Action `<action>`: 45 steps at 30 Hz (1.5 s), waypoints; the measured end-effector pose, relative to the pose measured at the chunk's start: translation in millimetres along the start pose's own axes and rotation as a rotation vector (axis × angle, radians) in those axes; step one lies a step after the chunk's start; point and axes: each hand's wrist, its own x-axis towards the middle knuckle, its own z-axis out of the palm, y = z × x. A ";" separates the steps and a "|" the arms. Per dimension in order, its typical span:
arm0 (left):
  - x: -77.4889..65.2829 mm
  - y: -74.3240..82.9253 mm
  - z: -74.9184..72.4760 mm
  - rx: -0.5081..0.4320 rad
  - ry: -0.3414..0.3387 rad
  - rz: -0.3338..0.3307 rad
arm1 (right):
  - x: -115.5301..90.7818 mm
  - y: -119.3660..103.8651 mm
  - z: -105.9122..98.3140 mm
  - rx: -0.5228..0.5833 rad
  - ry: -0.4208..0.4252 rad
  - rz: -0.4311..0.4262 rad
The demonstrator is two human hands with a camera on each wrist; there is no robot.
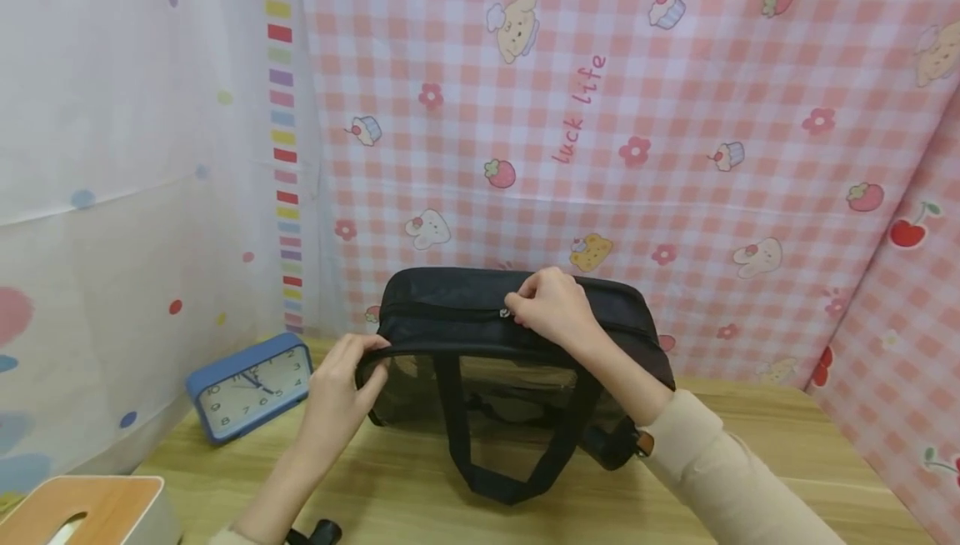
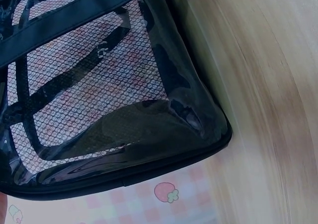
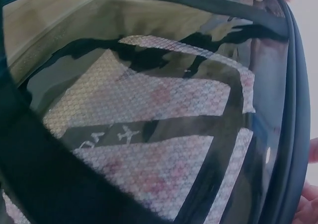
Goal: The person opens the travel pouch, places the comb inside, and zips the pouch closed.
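Observation:
A black bag (image 1: 420, 332) with a see-through front stands on the wooden table, its strap handle (image 1: 504, 491) hanging down in front. On its top, my right hand (image 1: 555, 307) pinches the small metal zipper pull (image 1: 505, 312) between thumb and fingers. My left hand (image 1: 341, 387) grips the bag's upper left front corner, thumb in front and fingers over the edge. Close up in the left wrist view, mesh (image 2: 99, 80) shows through the clear panel. The right wrist view shows an airplane print (image 3: 127, 134) on a dark strap inside, and right-hand fingertips (image 3: 305, 209) behind the bag's edge.
Left of the bag stands a blue alarm clock (image 1: 251, 387). A tissue box with a wooden lid (image 1: 93, 507) is at the near left. Behind the bag hangs a pink checked cloth (image 1: 465, 137), with a white dotted cloth (image 1: 135, 220) along the left side.

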 end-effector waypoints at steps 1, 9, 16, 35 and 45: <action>0.2 1.1 0.8 -0.001 -0.002 0.000 | -0.1 -2.0 0.5 -0.002 -0.001 -0.001; 0.5 9.4 6.9 -0.020 -0.010 0.001 | 2.4 -16.8 9.9 -0.024 -0.020 0.002; -0.9 17.7 13.4 -0.034 -0.014 0.000 | 4.1 -29.5 19.7 -0.004 -0.028 -0.011; -3.9 33.3 27.5 -0.070 0.004 0.019 | 4.3 -42.3 37.1 0.071 -0.049 -0.024; -6.9 32.1 28.4 -0.052 -0.001 0.005 | -1.9 -21.4 23.8 0.012 -0.122 -0.011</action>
